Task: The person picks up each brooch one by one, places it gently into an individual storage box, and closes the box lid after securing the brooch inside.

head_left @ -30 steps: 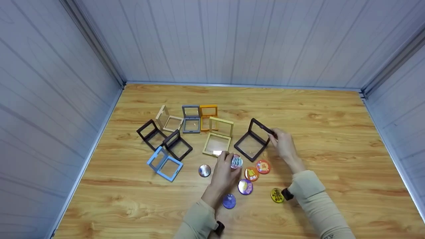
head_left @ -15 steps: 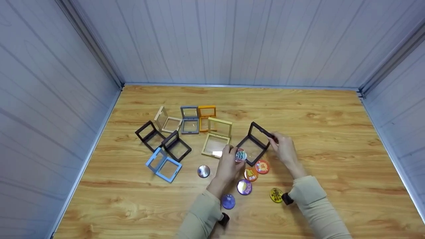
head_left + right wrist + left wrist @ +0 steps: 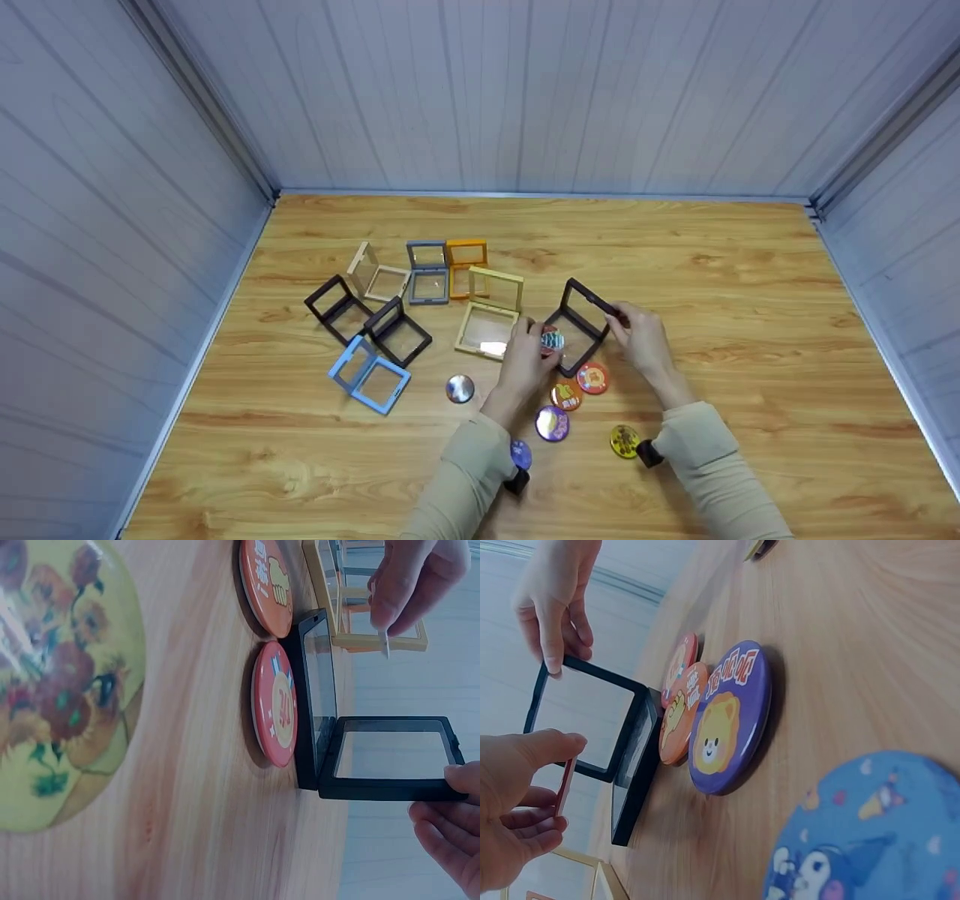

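Now the left hand [image 3: 523, 367] has a striped badge [image 3: 553, 340] in its pinching grip near a black frame [image 3: 590, 352] unfolded on the tabletop [image 3: 750, 300], the right hand's [image 3: 643, 337] grip pinching its raised lid [image 3: 589, 297], with a red badge [image 3: 592, 378] and an orange badge [image 3: 566, 395] just beside it

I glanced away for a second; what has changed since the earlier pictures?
The left hand carried its badge rightward and forward, toward the black frame the right hand still grips. That frame slid slightly closer to the red badge. Loose badges and other frames stayed put.
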Motion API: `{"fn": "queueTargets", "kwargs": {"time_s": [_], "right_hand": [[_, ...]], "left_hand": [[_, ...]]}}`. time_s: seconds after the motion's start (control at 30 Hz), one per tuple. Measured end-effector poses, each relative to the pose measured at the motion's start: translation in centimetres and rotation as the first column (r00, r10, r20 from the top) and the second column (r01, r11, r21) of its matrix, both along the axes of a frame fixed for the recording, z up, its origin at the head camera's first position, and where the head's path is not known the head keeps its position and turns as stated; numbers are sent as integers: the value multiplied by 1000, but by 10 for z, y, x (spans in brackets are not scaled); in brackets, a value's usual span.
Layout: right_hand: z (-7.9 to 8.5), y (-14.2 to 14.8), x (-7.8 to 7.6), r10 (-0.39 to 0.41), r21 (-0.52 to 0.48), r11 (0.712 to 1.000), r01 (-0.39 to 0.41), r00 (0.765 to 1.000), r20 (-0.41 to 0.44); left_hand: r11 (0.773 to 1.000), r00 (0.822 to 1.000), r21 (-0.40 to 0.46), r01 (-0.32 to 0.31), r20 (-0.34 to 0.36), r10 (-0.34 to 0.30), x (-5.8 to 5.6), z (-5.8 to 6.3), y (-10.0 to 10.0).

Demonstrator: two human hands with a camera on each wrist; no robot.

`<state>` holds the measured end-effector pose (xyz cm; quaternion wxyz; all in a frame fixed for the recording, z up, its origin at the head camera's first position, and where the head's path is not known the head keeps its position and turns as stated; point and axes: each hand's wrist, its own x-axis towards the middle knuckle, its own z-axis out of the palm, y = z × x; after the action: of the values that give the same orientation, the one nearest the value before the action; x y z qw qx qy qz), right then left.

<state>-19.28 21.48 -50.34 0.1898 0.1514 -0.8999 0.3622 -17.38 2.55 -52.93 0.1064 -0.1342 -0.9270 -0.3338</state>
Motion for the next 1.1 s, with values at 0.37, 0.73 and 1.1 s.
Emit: {"fn": "queueTargets", "kwargs": {"time_s": [0.37,0.73,1.1], "right_hand": [[-1,0,0,-6,-2,1000,6,1000,-2],[-5,-1,0,-4,-31,1000,3,1000,-29],[-3,-1,1,-18,-21,1000,18,1000,4]], "left_hand": [[994,1000,-105,-9,1,9,-11,-6,12],[989,999,-148,-6,44,13,-16,-15,22],[974,1000,-225,-16,-8,14,-21,-20,28]]}}
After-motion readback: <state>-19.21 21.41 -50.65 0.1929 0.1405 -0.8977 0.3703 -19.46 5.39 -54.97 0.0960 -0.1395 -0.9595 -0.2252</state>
